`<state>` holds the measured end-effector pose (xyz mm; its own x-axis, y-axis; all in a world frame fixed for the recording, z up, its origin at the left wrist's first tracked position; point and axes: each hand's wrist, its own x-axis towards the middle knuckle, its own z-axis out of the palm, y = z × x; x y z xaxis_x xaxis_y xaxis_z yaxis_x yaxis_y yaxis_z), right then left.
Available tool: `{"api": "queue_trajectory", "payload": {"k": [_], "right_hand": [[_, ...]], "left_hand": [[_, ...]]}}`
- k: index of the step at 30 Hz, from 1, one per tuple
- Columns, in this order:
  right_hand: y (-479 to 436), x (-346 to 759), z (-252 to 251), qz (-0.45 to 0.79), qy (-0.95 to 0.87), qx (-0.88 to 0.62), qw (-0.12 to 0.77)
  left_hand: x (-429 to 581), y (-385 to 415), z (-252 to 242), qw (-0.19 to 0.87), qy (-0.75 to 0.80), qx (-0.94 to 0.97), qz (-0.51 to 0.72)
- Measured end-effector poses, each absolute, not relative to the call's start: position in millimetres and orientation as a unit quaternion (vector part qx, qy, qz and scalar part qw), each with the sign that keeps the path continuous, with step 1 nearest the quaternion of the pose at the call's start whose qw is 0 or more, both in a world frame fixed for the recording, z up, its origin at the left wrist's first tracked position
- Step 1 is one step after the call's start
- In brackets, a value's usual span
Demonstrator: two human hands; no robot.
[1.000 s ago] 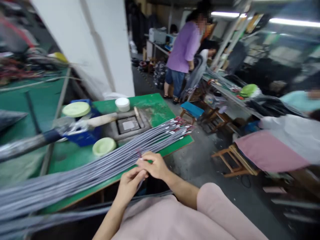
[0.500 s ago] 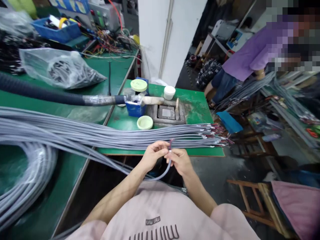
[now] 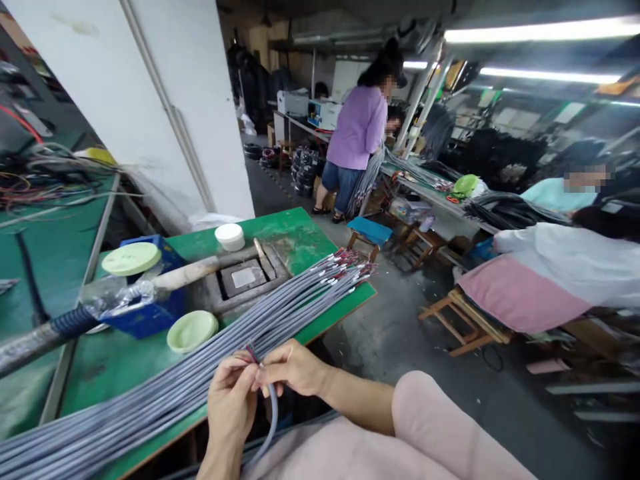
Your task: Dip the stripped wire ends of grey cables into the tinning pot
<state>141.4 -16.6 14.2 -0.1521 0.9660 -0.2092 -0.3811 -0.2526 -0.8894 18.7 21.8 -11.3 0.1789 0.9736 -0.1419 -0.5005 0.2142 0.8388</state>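
Note:
A single grey cable (image 3: 273, 415) bends up from my lap, its end pinched between both hands. Thin dark red and dark wires (image 3: 251, 352) stick out of that end. My left hand (image 3: 234, 395) is closed, with its fingers and thumb at the wires. On the other side, my right hand (image 3: 296, 368) is closed around the cable's end near a small white spot. Both hands' fingertips meet and partly hide the grip. Just beyond them, a long bundle of grey cables (image 3: 165, 390) lies across the green bench (image 3: 345, 310), red and white stripped ends towards the right.
Behind the bundle are a framed metal block (image 3: 243, 277), a pale green dish (image 3: 193, 331), a white tub (image 3: 230, 237) and a blue bin (image 3: 145, 320) with a hose (image 3: 75, 323). Wooden stools (image 3: 463, 320) stand right. A person in purple (image 3: 356, 127) works beyond.
My view has swung to the right and up, so the bench appears further left and more of the workshop shows. Both hands keep hold of the cable's end.

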Motion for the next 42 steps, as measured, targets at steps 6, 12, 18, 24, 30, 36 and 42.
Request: {"api": "queue_trajectory", "payload": {"k": [6,12,18,24,30,36,42], "right_hand": [[-16.9,142.8,7.3,0.687,-0.346,-0.414,0.488],[-22.0,138.5,11.9,0.691,-0.332,-0.396,0.506],[-33.0,133.5,1.5,0.682,-0.344,-0.409,0.499],[-41.4,136.7,-5.2,0.673,-0.337,-0.421,0.507],[-41.5,136.4,-3.4,0.657,-0.364,-0.442,0.49],[-37.3,156.6,19.3,0.49,-0.556,-0.543,0.395],[-28.5,162.7,46.1,0.28,-0.644,-0.565,0.433]], "left_hand": [[18.8,20.5,-11.0,0.676,0.352,0.363,0.536],[19.0,24.6,-4.5,0.624,0.347,0.397,0.577],[12.8,24.6,5.4,0.388,0.332,0.556,0.656],[15.0,14.8,6.6,0.512,0.353,0.529,0.578],[15.2,8.2,-4.4,0.802,0.275,0.382,0.367],[11.0,4.9,-3.2,0.769,0.295,0.38,0.421],[10.0,3.5,1.1,0.739,0.288,0.439,0.422]]}}
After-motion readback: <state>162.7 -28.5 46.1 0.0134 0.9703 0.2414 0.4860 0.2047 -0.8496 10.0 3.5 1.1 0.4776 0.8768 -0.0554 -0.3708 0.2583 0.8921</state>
